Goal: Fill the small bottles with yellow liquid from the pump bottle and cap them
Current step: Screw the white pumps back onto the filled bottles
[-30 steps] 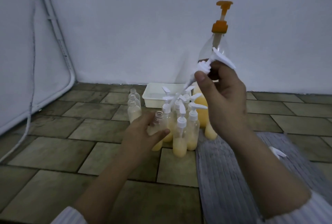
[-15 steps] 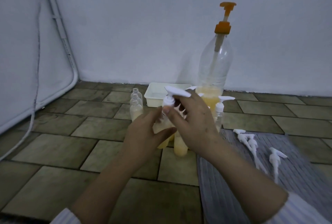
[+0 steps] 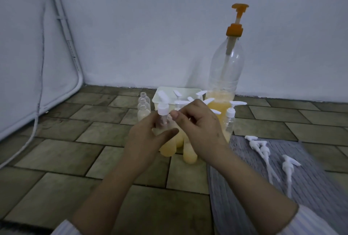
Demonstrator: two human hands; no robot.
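Left of centre, three uncapped small bottles (image 3: 144,109) stand in a row, apparently awaiting filling. At centre, the left hand (image 3: 148,140) grips a filled bottle (image 3: 163,124) by its body, steadying it upright while the right hand (image 3: 199,123) pinches toward its white pump cap (image 3: 163,110), probably to screw it tight. Behind stand capped bottles (image 3: 230,119) and the pump bottle (image 3: 225,76). Lower right, spare caps (image 3: 263,150) lie on a grey mat (image 3: 244,178), within reach.
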